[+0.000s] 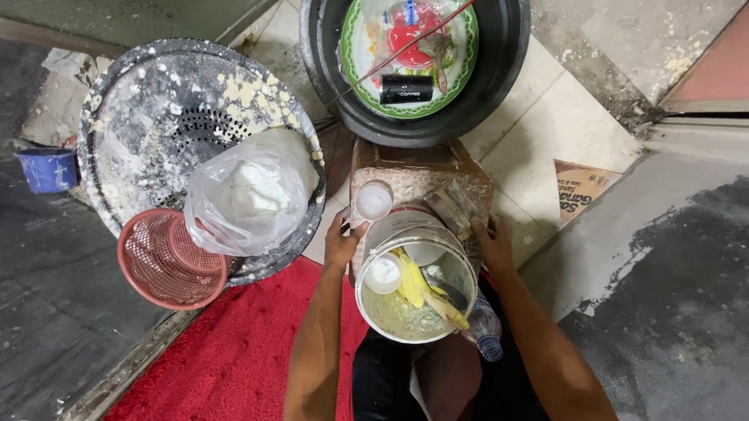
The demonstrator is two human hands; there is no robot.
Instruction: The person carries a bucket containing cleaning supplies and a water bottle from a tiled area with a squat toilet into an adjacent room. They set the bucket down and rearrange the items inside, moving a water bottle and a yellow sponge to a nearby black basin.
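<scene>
Both hands are bracing a white bucket [418,280] at lower centre of the frame. The left hand [340,244] is pressing the bucket's left rim, its grip curled on the wall; the right hand [493,243] is clasping the right rim, so the bucket is sitting steady against a brown stool [410,174] just above it. Inside the bucket are lying a white lid [383,273], yellow scraps [413,284] and pale paste. A clear bottle [484,328] is wedged beside the bucket at lower right. At left, a bag [249,192] is resting on a flour-spattered tray [156,108], a red basket [166,260] tucked under its edge.
</scene>
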